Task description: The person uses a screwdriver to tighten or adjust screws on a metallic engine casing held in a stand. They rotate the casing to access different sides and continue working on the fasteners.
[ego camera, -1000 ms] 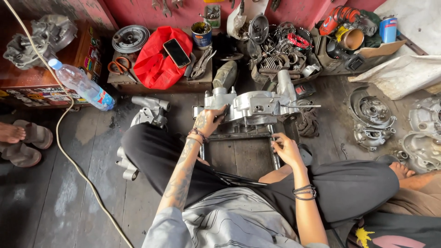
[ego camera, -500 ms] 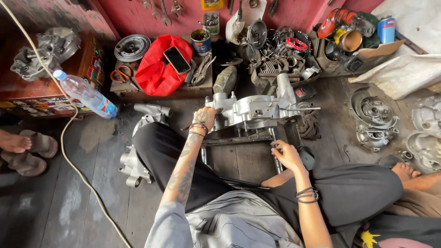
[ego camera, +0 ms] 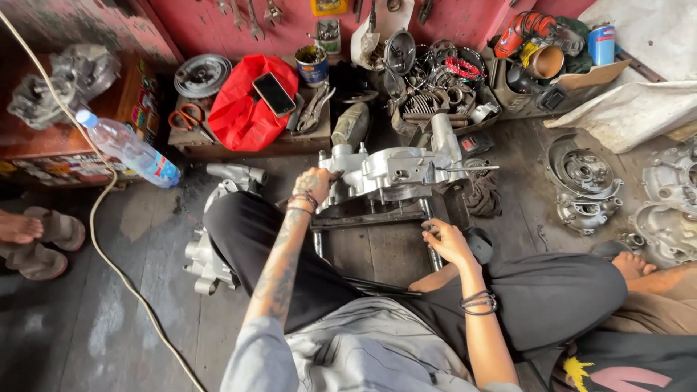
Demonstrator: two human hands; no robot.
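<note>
A grey metal engine case (ego camera: pixel 396 173) rests on a dark metal stand (ego camera: pixel 370 218) on the floor between my legs. My left hand (ego camera: pixel 315 183) is closed on the case's left edge, the wrist wrapped in bracelets. My right hand (ego camera: pixel 444 241) lies lower on the right, its fingers curled around the stand's right rail (ego camera: pixel 431 254). A thin steel shaft (ego camera: pixel 472 169) sticks out to the right of the case.
A low wooden bench holds a red bag (ego camera: pixel 247 109) with a phone (ego camera: pixel 274 94), scissors (ego camera: pixel 189 116) and pliers (ego camera: pixel 314 109). A plastic bottle (ego camera: pixel 131 149) lies at left. Engine parts (ego camera: pixel 581 181) lie at right, another casing (ego camera: pixel 210 254) at left. A sandalled foot (ego camera: pixel 29 239) shows far left.
The view has shifted slightly. My right hand has dropped lower along the stand's right rail. My left hand stays on the engine case.
</note>
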